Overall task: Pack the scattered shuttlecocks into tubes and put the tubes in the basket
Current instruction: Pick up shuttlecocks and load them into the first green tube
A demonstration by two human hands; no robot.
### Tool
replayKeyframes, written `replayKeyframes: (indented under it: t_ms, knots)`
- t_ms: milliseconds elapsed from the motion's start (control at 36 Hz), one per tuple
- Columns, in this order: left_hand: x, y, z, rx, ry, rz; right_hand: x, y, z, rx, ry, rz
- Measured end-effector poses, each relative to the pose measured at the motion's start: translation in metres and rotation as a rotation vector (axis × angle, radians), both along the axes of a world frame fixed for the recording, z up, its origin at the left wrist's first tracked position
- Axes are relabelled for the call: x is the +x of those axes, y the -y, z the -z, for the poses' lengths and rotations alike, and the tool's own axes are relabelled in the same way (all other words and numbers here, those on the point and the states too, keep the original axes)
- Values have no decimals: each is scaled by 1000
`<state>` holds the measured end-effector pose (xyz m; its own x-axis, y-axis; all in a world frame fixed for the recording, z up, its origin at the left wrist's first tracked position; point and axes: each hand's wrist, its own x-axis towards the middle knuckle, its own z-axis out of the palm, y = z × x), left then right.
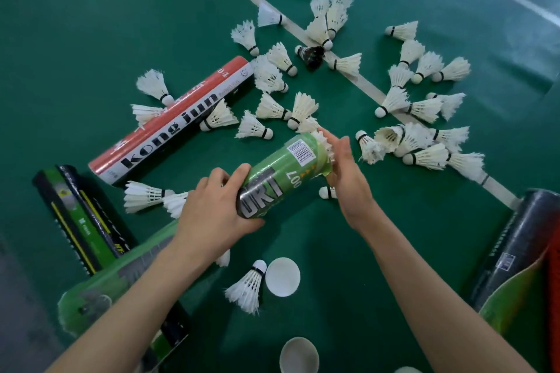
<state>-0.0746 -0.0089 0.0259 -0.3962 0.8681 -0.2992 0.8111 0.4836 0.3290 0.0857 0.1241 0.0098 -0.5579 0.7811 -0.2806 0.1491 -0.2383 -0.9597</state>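
My left hand [216,206] grips the lower end of a green tube [281,174], held tilted above the court floor. My right hand [345,169] is at the tube's open mouth, fingers on a white shuttlecock [325,142] whose feathers stick out of the opening. Several white shuttlecocks lie scattered on the floor beyond, one cluster [272,76] in the middle and another cluster [424,136] to the right. A single shuttlecock [247,289] lies near me beside a white tube cap [282,276]. No basket is visible.
A red and white tube [172,121] lies at left, a black and green tube [81,218] beside it, another green tube [121,275] under my left forearm. A dark tube [515,248] lies at right. A second cap [298,354] sits at the bottom edge. One black shuttlecock [312,54] lies on the white line.
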Motion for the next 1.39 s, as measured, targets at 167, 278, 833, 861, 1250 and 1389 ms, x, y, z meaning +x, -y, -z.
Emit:
replayKeyframes:
  t_ms: [167,278,833,861,1250,1389]
  knots:
    - [-27,5,5,-108,-18,-90,-43,1,13,-37,90,-111]
    - [-50,11,10,-178,-10,-194,-71,-13,17,32,236,-50]
    - [-86,29,23,-212,44,-313,-158,-49,59,934,1120,-884]
    - [-86,30,22,-211,45,-312,-158,-47,60,947,1136,-883]
    - [-66,53,20,-217,31,-288,-85,-40,34,695,627,-116]
    - [-53,62,18,-215,9,-239,-49,-17,26,339,388,151]
